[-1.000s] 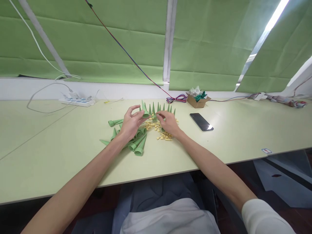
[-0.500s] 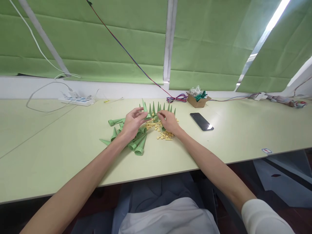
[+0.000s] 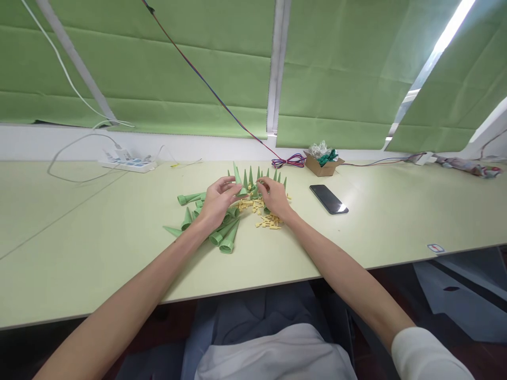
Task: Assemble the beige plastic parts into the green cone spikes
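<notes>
My left hand point(image 3: 218, 203) is closed round a green cone point(image 3: 237, 174) whose tip points up. Just to its right, my right hand point(image 3: 274, 198) has its thumb and index finger brought together; whatever lies between them is too small to make out. Behind both hands stand several upright green cones point(image 3: 278, 177). Small yellow pieces point(image 3: 270, 221) are scattered in a pile between and below the hands. Several loose green cones point(image 3: 227, 244) lie on the table around and under my left wrist.
A black phone point(image 3: 328, 199) lies right of my right hand. Farther back are a small cardboard box point(image 3: 322, 168) with plastic and green stuff, a bundled cable point(image 3: 288, 161) and a white power strip point(image 3: 132, 165). The table's front edge point(image 3: 245, 290) runs beneath my forearms.
The whole view has shifted slightly. Both hands keep nearly the same places, with the green cone still in my left hand.
</notes>
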`<state>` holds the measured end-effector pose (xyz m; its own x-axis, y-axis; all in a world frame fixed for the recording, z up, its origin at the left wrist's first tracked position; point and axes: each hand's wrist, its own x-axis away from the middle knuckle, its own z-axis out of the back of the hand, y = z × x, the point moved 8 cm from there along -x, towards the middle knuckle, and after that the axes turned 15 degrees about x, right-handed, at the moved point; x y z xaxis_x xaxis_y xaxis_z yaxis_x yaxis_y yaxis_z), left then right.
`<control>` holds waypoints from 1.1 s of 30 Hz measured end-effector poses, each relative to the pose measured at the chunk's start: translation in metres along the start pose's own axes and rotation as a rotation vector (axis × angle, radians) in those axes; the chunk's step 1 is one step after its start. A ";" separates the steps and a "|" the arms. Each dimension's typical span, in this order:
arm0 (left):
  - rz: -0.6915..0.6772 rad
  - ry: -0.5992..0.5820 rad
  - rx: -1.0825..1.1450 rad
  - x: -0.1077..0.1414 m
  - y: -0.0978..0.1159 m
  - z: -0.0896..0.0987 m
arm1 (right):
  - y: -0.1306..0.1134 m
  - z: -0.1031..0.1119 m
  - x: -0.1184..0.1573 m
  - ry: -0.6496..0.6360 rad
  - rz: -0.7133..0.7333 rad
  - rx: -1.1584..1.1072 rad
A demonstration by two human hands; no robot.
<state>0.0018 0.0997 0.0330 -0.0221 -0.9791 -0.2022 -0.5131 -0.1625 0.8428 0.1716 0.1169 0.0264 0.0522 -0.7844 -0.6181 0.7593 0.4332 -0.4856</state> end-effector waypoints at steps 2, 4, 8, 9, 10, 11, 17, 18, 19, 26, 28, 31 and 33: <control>0.002 0.005 0.000 0.001 0.000 -0.001 | 0.000 -0.001 -0.001 0.001 -0.006 -0.014; 0.006 0.008 0.000 0.001 0.000 -0.001 | -0.001 0.000 -0.001 0.008 -0.018 -0.030; 0.018 0.018 0.002 0.003 0.000 -0.001 | 0.001 -0.002 0.000 0.008 -0.081 -0.105; 0.019 0.019 0.005 0.003 0.000 -0.002 | 0.002 -0.003 0.000 -0.002 -0.100 -0.132; 0.019 0.018 0.007 0.003 0.000 -0.002 | 0.003 -0.005 -0.001 -0.012 -0.120 -0.157; 0.019 0.016 0.008 0.003 0.000 -0.002 | 0.004 -0.006 -0.001 -0.021 -0.139 -0.180; 0.021 0.011 -0.014 0.003 0.000 -0.002 | 0.012 -0.020 0.000 -0.094 -0.272 -0.347; 0.022 0.011 -0.013 0.003 0.000 -0.002 | 0.013 -0.022 0.000 -0.105 -0.294 -0.366; 0.022 0.010 -0.010 0.003 0.000 -0.002 | 0.014 -0.023 0.001 -0.111 -0.305 -0.373; 0.015 -0.015 -0.002 0.000 -0.002 -0.001 | 0.006 -0.013 -0.001 -0.063 -0.209 -0.281; 0.016 -0.025 0.006 0.000 -0.003 -0.001 | 0.002 -0.009 0.000 -0.038 -0.171 -0.249; 0.022 -0.026 0.010 0.001 -0.002 -0.003 | -0.003 -0.005 0.000 -0.013 -0.133 -0.208; 0.026 -0.026 0.009 0.002 -0.001 -0.004 | -0.004 -0.004 0.000 -0.015 -0.130 -0.189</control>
<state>0.0055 0.0972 0.0336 -0.0571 -0.9794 -0.1935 -0.5195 -0.1363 0.8435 0.1661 0.1168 0.0256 -0.0276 -0.8451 -0.5339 0.6250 0.4023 -0.6690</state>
